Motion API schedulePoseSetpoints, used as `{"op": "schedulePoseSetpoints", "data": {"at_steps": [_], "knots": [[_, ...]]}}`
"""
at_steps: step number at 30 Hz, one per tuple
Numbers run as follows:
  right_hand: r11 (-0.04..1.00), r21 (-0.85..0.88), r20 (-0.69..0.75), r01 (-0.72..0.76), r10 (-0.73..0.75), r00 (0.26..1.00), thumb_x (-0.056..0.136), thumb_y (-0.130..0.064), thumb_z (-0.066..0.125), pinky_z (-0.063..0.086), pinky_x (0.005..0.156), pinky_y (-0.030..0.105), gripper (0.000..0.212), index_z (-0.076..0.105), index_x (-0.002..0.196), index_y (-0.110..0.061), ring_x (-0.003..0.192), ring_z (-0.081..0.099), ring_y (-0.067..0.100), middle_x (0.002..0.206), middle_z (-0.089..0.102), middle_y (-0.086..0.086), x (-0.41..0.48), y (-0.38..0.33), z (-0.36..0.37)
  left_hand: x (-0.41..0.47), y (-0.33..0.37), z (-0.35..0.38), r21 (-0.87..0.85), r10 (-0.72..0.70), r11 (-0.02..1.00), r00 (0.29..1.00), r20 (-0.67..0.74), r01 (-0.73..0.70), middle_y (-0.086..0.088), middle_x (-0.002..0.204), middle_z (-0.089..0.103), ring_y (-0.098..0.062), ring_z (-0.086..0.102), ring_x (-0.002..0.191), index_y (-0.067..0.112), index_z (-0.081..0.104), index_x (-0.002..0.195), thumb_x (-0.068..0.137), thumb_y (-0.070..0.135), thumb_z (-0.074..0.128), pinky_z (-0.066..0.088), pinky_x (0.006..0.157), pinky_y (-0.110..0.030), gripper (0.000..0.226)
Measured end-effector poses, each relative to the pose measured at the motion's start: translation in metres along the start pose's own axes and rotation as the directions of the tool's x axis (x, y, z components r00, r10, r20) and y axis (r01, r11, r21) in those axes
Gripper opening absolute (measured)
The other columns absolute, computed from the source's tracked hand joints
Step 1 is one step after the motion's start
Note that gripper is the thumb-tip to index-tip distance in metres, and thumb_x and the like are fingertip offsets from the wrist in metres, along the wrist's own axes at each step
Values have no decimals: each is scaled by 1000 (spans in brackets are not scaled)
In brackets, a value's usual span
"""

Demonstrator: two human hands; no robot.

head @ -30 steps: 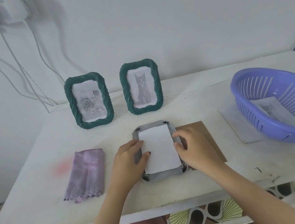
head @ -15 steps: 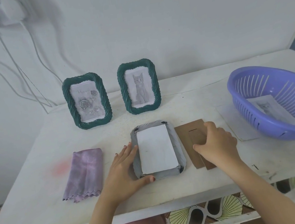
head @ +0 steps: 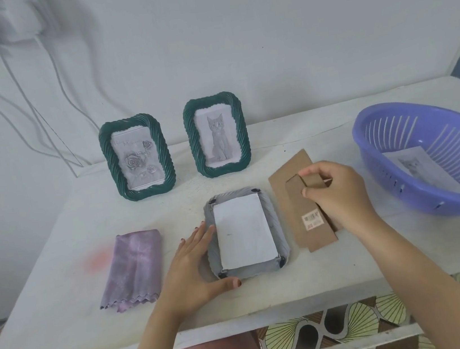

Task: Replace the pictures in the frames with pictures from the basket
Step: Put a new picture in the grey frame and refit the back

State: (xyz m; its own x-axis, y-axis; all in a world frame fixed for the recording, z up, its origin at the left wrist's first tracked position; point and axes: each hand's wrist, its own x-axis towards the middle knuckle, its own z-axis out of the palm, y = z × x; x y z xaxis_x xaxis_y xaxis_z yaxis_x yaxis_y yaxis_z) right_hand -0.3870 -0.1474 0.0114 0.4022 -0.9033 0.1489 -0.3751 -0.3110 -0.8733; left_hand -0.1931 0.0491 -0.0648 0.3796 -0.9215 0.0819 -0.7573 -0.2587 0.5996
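Note:
A frame (head: 276,221) lies face down in the middle of the table, its grey back up, with a white sheet of paper (head: 243,234) resting in its opening. My left hand (head: 195,271) lies flat against the frame's left and lower edge. My right hand (head: 341,197) pinches the stand flap of the brown cardboard backing (head: 293,192), lifted and tilted just right of the frame. Two green frames stand at the back: one with a rose picture (head: 137,157), one with a cat picture (head: 217,136). The purple basket (head: 401,180) at right holds a printed picture (head: 426,173).
A folded purple cloth (head: 133,270) lies left of my left hand. Cables hang down the wall at the back left. The table's front edge runs just below my wrists.
My right hand left the face-down frame, reached right to the cardboard backing and picked it up by its stand flap. My left hand slid to the frame's left edge.

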Motion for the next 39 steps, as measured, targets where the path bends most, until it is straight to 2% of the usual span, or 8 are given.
{"op": "schedulePoseSetpoints", "data": {"at_steps": [4, 9, 12, 16, 24, 31, 36, 39], "knots": [[981, 190, -28, -27, 33, 999, 71, -3, 71, 44, 63, 7, 28, 66, 88, -25, 72, 60, 7, 79, 65, -9, 0, -13, 11, -1, 2, 0, 0, -2, 1000, 1000, 3, 2, 15, 150, 9, 2, 3, 141, 31, 21, 145, 49, 82, 59, -1, 116, -24, 115], [884, 388, 217, -263, 190, 957, 71, 1, 73, 46, 63, 14, 29, 66, 93, -15, 72, 61, 9, 80, 64, -2, -10, -13, 45, -1, 1, 0, -6, -13, 1000, 1000, 4, 13, 13, 151, 13, -1, 6, 142, 33, 17, 144, 48, 85, 56, 2, 117, -28, 116], [887, 357, 246, -293, 214, 945, 70, -1, 74, 48, 66, 18, 29, 66, 94, -15, 76, 62, 12, 82, 65, -1, -17, -7, 65, -1, 0, 0, -3, -9, 1000, 1000, 7, 9, 12, 152, 13, -2, 7, 142, 35, 12, 142, 49, 84, 57, 4, 118, -31, 114], [903, 321, 210, -286, 227, 951, 67, -8, 78, 53, 84, 36, 28, 64, 84, -26, 90, 66, 22, 95, 68, 8, -20, 1, 84, -1, 0, 1, -3, -12, 1000, 1000, 3, 12, 10, 152, 14, -3, 8, 142, 31, 15, 144, 48, 87, 54, 3, 117, -29, 118], [957, 205, 206, -205, 163, 965, 69, -13, 77, 44, 72, 20, 26, 64, 90, -22, 91, 59, 16, 98, 66, 5, -19, 6, 90, -1, 1, 0, 10, -10, 1000, 1000, 1, 10, 12, 151, 9, 0, 6, 140, 30, 21, 145, 47, 89, 51, 1, 116, -27, 118], [994, 54, 243, -93, 78, 967, 73, -19, 75, 41, 80, 23, 52, 49, 118, -19, 102, 57, 20, 109, 59, 5, -17, 6, 90, 0, 0, 0, 30, -14, 999, 1000, 20, 13, 8, 153, 7, -3, 5, 141, 30, 25, 144, 46, 90, 49, -1, 116, -27, 117], [999, -51, 273, -7, 21, 962, 77, -23, 71, 41, 79, 20, 68, 38, 136, -15, 97, 57, 15, 108, 59, 2, -17, 1, 88, 1, 0, -1, 29, -21, 999, 1000, 19, 20, 6, 154, 8, -4, 6, 142, 30, 27, 144, 45, 90, 49, -1, 115, -27, 117], [992, -114, 284, 50, -15, 959, 79, -24, 69, 42, 98, 29, 71, 35, 140, -9, 118, 52, 18, 130, 55, 8, -17, 1, 89, 1, 1, -1, 44, -23, 999, 999, 27, 21, 8, 154, 7, -4, 5, 142, 31, 25, 144, 44, 91, 47, -2, 115, -25, 118]]}}
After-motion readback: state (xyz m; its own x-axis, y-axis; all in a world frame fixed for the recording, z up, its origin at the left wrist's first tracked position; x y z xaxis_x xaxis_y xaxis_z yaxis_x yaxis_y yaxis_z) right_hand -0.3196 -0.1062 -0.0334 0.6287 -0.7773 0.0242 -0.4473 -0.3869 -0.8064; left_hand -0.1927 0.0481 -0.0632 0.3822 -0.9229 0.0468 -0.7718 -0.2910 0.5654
